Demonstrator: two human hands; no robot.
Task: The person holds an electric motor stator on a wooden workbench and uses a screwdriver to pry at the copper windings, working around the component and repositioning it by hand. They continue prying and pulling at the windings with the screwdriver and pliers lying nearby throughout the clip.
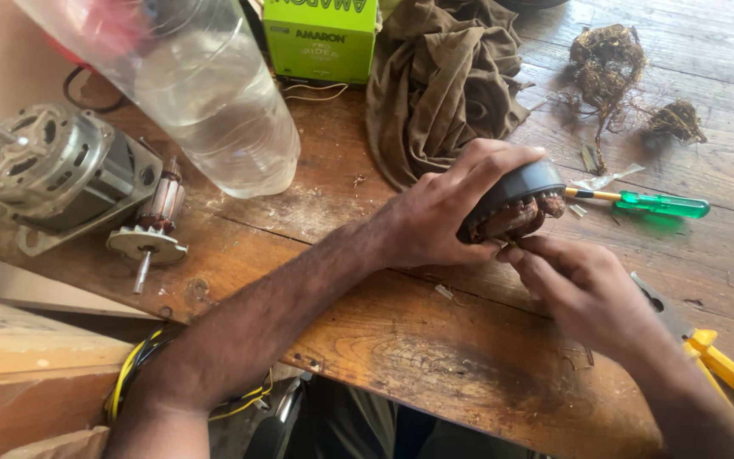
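The left hand (448, 212) is clamped around a dark round stator (516, 200), fingers curled over its black outer shell, holding it raised just above the wooden workbench (435, 357) near the middle of the board. The coppery windings face down and toward the right hand (584, 289). That hand sits directly beneath and beside the stator, its fingertips (516, 251) pinched together at the windings; whether they grip a strand of wire cannot be made out at this angle.

Toward the far right edge lies a green-handled screwdriver (660, 204), just beyond the stator, with two clumps of stripped wire (609, 59) further back. Yellow-handled pliers (728, 365) rest at the near right edge, partly under the right forearm. A brown cloth (439, 85) is heaped at the far middle, touching a green box (320, 38) to its left. A clear plastic bottle (214, 93) lies tilted across the far left part. At the left edge stands a grey motor housing (53, 166), with a rotor (153, 229) propped just beside it.
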